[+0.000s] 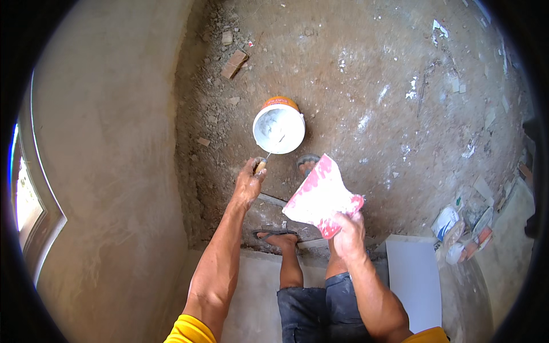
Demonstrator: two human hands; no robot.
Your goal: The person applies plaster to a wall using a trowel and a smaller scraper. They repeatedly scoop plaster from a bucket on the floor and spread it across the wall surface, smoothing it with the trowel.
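My left hand is closed round the wooden handle of a small trowel. Its thin metal shank points at the near rim of a white and orange bucket, and the blade cannot be made out clearly. White paste coats the inside of the bucket. In my right hand is a pink putty spreader, gripped at its lower right end. White paste covers most of the spreader's face. It is held above my feet, right of the bucket and nearer to me, not touching it.
A plastered wall rises on the left. Rubble and a broken brick lie along its foot. Plastic bags and scraps sit at the right, near a pale board. White splashes and debris dot the dirt floor.
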